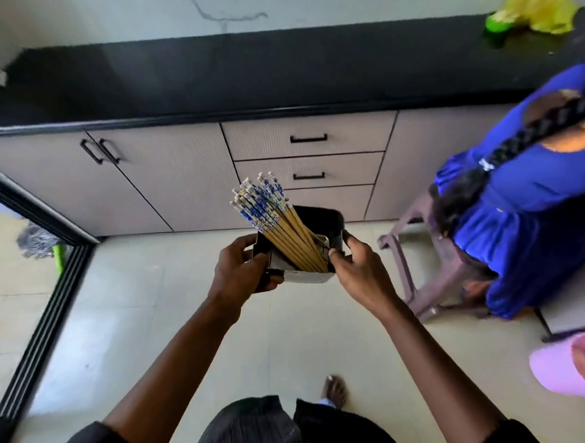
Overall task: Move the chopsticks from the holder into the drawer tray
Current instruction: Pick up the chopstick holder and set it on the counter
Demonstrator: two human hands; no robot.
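A person stands on a pale tiled floor before a kitchen cabinet, holding a black rectangular chopstick holder [334, 224] in both hands at about waist height, its open mouth tilted toward the camera. The left hand [242, 270] is curled round the holder's left side, thumb on the near wall; the right hand [357, 268] grips the right edge, thumb on the near corner and fingers bent over the rim. A bundle of wooden chopsticks [286, 233] with blue-and-white patterned tops stands inside the holder, leaning up and to the left, well clear of its rim. Beyond them, the cabinet's three stacked drawers [310, 139] are closed beneath a black countertop [207, 76]. At right, a second person in a blue dress [529, 203] sits on a brown plastic stool [434, 267]; a yellow plastic bag [541, 7] lies on the counter's far right end
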